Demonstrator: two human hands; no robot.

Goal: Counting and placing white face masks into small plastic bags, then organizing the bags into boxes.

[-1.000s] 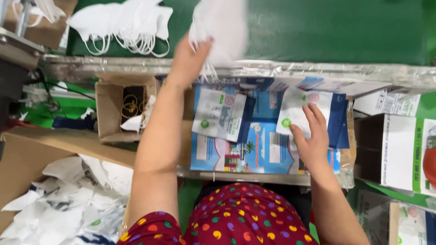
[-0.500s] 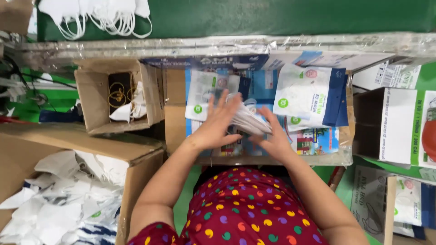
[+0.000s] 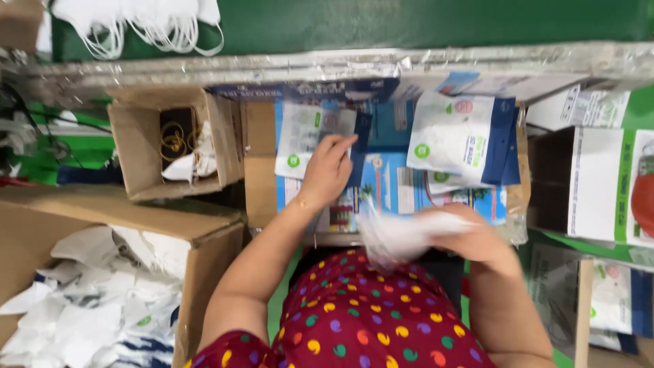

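Observation:
My left hand rests flat on a stack of white and blue packaging pouches lying on the work surface, fingers spread over the top pouch. My right hand is closed around a bunch of white face masks, held close to my body and blurred by motion. A second stack of white and blue pouches lies to the right of the first. Both stacks sit on blue printed cartons.
A small open cardboard box with rubber bands stands at the left. A large cardboard box with white wrappers sits at lower left. More white masks lie on the green surface above. White and green cartons stand at right.
Both hands were together over the pouches holding the masks. Now the left hand has reached out onto the left pouch stack and the right hand has pulled the masks back toward my body.

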